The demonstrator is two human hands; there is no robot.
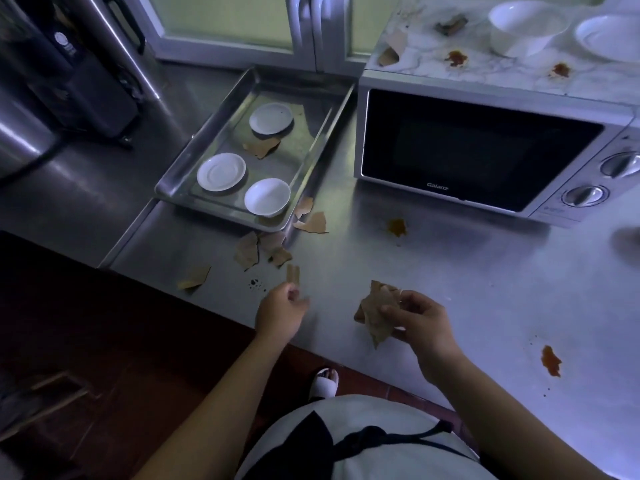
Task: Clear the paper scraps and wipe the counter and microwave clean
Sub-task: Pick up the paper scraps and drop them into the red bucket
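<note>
My right hand (417, 318) grips a bunch of brown paper scraps (375, 315) just above the steel counter (450, 271). My left hand (280, 311) hovers near the counter's front edge with its fingers loosely curled and nothing in them, just below a small scrap (293, 273). More scraps lie by the tray's near corner (246, 251), (313, 222) and at the counter's left edge (194, 278). Orange-brown stains mark the counter (397, 227), (550, 360). The microwave (485, 147) stands at the back right, with stains (456, 58) and scraps (391, 48) on its top.
A steel tray (173, 181) holds three white saucers and a scrap (261, 147). Two white bowls (526, 27) sit on the microwave top. A large steel urn (69, 64) stands at the back left. Dark floor lies left of the counter.
</note>
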